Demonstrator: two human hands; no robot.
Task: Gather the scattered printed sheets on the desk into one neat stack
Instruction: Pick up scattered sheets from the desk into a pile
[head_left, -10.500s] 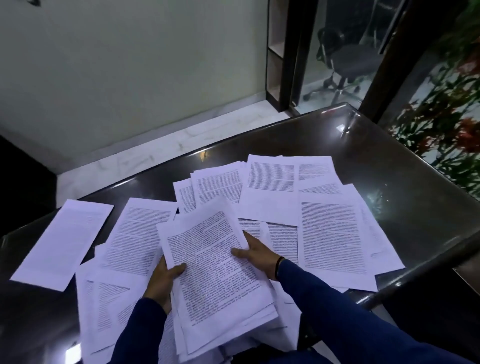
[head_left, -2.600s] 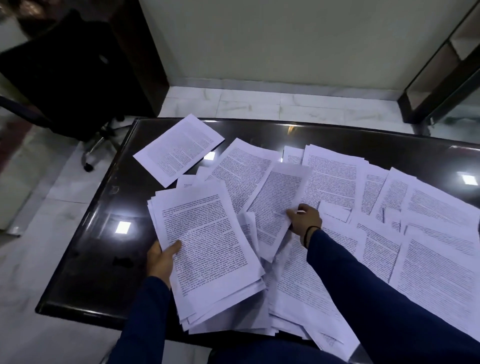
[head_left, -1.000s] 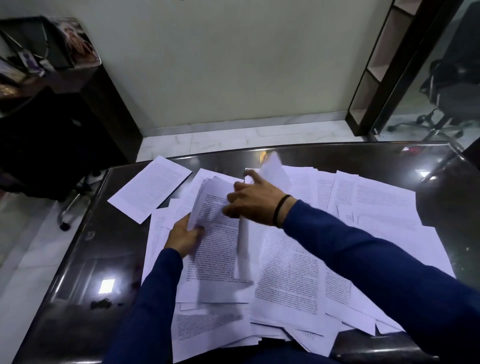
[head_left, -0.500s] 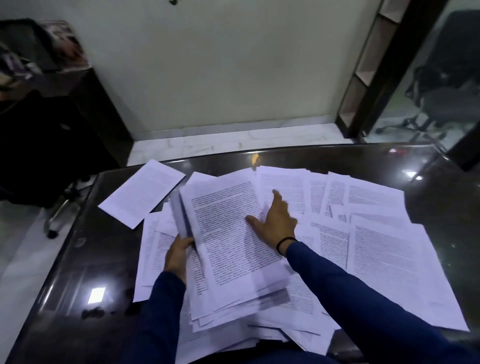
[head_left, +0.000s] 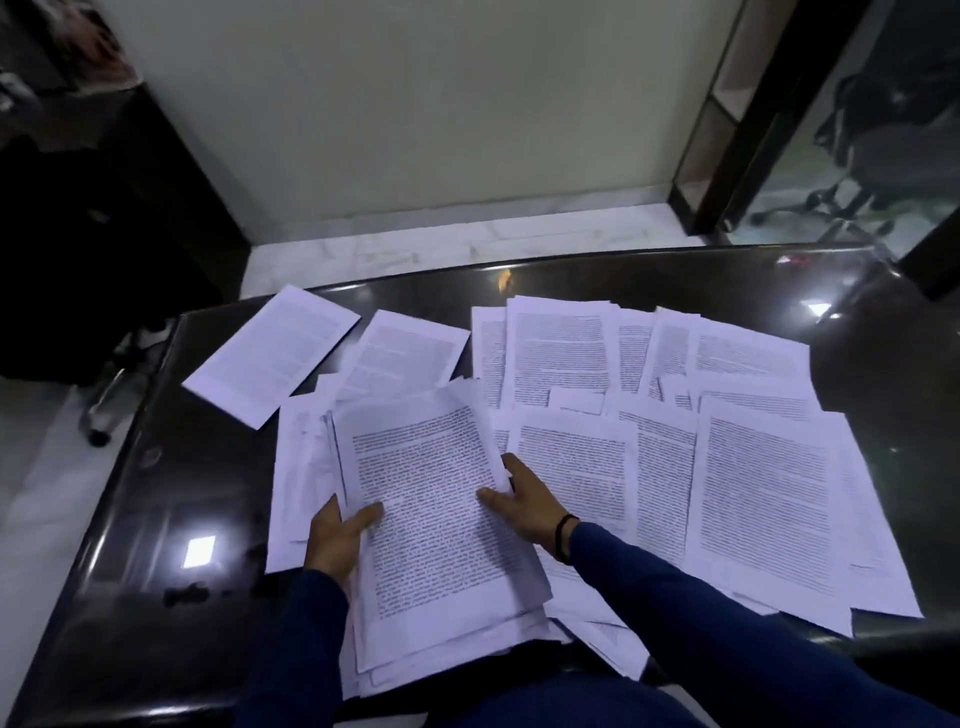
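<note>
A pale wall (head_left: 415, 104) rises behind a white marble floor (head_left: 467, 244); a black office chair (head_left: 883, 150) stands behind glass, far right.

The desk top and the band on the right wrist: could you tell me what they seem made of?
Desk top: dark and glossy, mirroring ceiling lights, so glass or polished lacquer, hard to say. Band: thin, black and matte, probably elastic or rubber.

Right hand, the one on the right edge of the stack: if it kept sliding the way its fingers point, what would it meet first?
The right hand points up-left, so probably the gathered stack it already grips.
</note>
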